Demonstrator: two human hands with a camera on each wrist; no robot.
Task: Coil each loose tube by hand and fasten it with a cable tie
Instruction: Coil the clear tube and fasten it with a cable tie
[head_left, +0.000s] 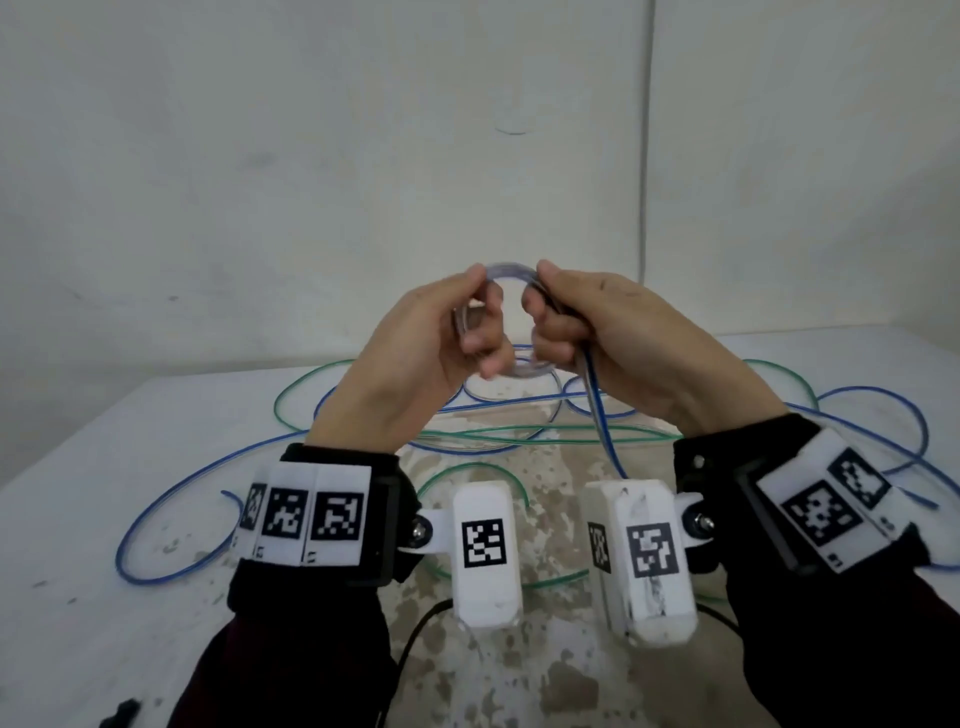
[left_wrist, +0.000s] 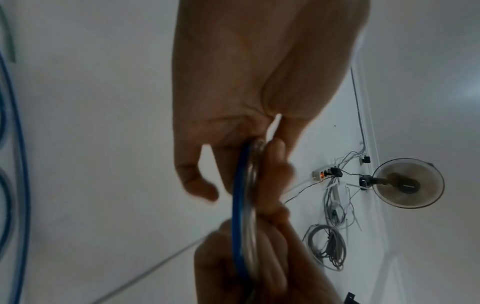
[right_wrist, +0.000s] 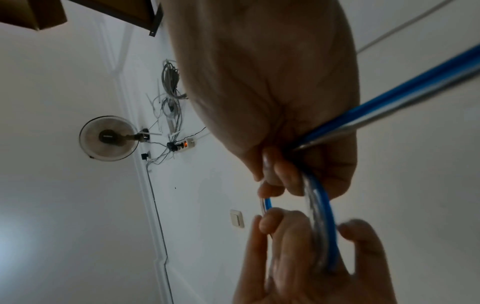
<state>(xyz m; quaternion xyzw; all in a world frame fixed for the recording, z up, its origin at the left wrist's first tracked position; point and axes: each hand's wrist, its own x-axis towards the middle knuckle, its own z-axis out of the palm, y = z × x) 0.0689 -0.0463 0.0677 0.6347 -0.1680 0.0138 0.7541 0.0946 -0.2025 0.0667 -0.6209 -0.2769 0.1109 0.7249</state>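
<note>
tube coil (head_left: 511, 272) pinched in both fists, left hand (head_left: 415, 353) and right hand (head_left: 613, 338) grip curled tight.

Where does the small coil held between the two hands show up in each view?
Head: coil at centre, above the table, between left hand and right hand.
Left wrist: edge-on, lower centre.
Right wrist: curved loop, lower right.
Shared landmark: the blue tube running with the clear one.

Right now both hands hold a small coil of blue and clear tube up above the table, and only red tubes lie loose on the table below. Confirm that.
Not quite. Both hands, left and right, do hold the coil above the table, but the head view shows the loose tubes there are blue and green, not red.
</note>
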